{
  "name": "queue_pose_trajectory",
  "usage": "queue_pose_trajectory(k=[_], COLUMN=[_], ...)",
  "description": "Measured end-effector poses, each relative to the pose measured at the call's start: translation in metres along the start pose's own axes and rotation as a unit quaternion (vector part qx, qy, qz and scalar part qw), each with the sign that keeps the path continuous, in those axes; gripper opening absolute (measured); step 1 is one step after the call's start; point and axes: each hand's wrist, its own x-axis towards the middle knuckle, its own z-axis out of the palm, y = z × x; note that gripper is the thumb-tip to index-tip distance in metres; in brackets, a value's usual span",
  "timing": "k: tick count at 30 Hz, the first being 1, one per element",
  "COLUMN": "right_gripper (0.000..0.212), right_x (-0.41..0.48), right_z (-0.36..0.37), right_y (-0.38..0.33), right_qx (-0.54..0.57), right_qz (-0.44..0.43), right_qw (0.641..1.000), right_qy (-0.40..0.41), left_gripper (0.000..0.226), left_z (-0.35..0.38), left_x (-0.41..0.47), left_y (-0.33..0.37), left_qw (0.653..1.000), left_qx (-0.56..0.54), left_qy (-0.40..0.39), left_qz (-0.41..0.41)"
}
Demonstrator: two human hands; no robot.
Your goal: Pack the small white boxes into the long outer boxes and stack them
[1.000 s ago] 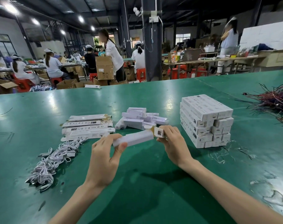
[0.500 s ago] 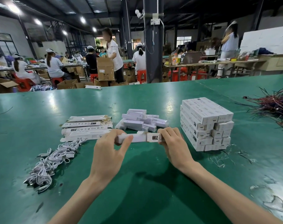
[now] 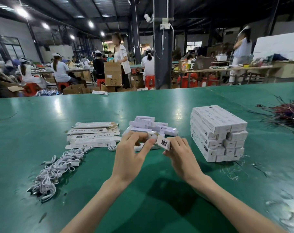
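Observation:
My left hand (image 3: 132, 153) and my right hand (image 3: 181, 153) together hold one long white outer box (image 3: 163, 142) above the green table (image 3: 143, 207). The box points away from me, its printed end flap toward the camera between my fingertips. Just behind it lies a loose pile of small white boxes (image 3: 151, 124). To the left lie several flat, unfolded outer boxes (image 3: 94, 136). On the right stands a neat stack of packed long boxes (image 3: 217, 132).
A heap of coiled white cables (image 3: 55, 170) lies at the front left. A tangle of dark red wires (image 3: 287, 115) spreads at the far right edge. Scraps of clear film (image 3: 235, 170) litter the table by the stack. Other workers sit beyond the table's far edge.
The long box has turned from lying crosswise between my hands to pointing away from me. My hands have drawn closer together, and my left fingers now reach over its top.

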Motion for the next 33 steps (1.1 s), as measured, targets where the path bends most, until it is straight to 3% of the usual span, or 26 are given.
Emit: queue_pose_trajectory(k=[2,6,9,18,24,30,33], right_gripper=[0.028,0.027,0.027,0.023,0.018,0.022,0.025], right_x=[0.001,0.003,0.003,0.003,0.000,0.002,0.001], right_z=[-0.001,0.002,0.003,-0.001,-0.004,-0.001,-0.001], right_y=[0.002,0.004,0.003,0.002,-0.001,0.002,0.005], right_qx=[0.023,0.068,0.096,0.104,0.148,0.138,0.169], right_qz=[0.004,0.017,0.024,-0.008,-0.006,-0.008,0.007], right_qw=[1.000,0.997,0.994,0.994,0.988,0.989,0.984], right_qy=[0.011,0.023,0.040,0.038,0.041,0.054,0.053], left_gripper=[0.009,0.020,0.027,0.023,0.031,0.024,0.029], left_z=[0.001,0.003,0.004,0.007,0.013,0.015,0.012], left_x=[0.007,0.014,0.014,0.021,0.018,0.012,0.014], left_y=[0.002,0.000,-0.004,-0.003,0.002,-0.002,-0.017], left_qw=[1.000,0.980,0.968,0.980,0.986,0.994,0.992], left_qx=[-0.020,-0.147,-0.187,-0.152,-0.148,-0.080,-0.117], left_qy=[-0.006,-0.113,-0.154,-0.121,-0.053,0.003,0.051], left_qz=[-0.017,-0.070,-0.061,-0.047,-0.052,0.075,0.020])
